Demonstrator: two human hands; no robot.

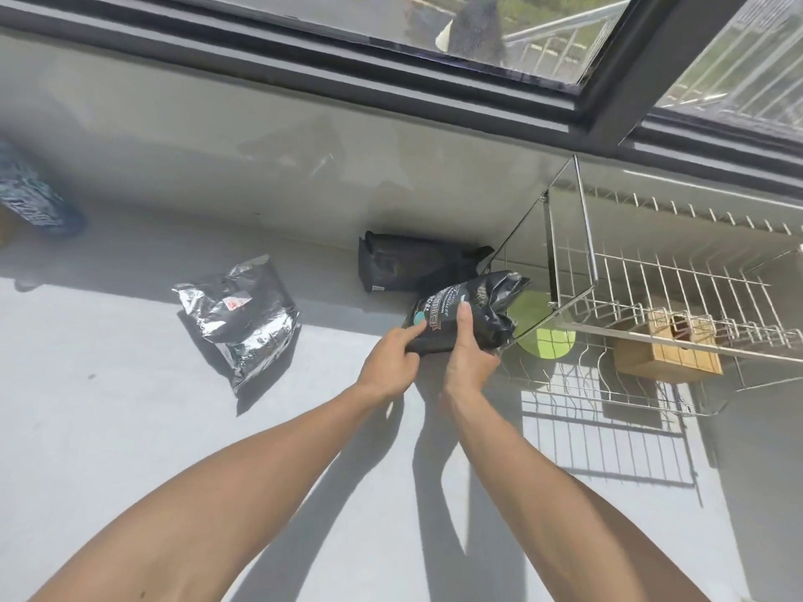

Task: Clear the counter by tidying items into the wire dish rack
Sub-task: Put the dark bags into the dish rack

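A black printed bag (482, 306) is held just off the grey counter (130, 427), right at the left end of the wire dish rack (652, 280). My left hand (393, 362) grips its lower left corner. My right hand (467, 358) clasps its front, thumb up across the label. A second black bag (413, 265) lies behind it against the wall. A crinkled silver foil bag (241, 317) lies on the counter to the left.
In the rack's lower tier sit a lime green round lid (549, 341) and a wooden box (667, 351). A blue patterned package (34, 197) lies at the far left. A dark-framed window (391, 80) runs above the grey wall.
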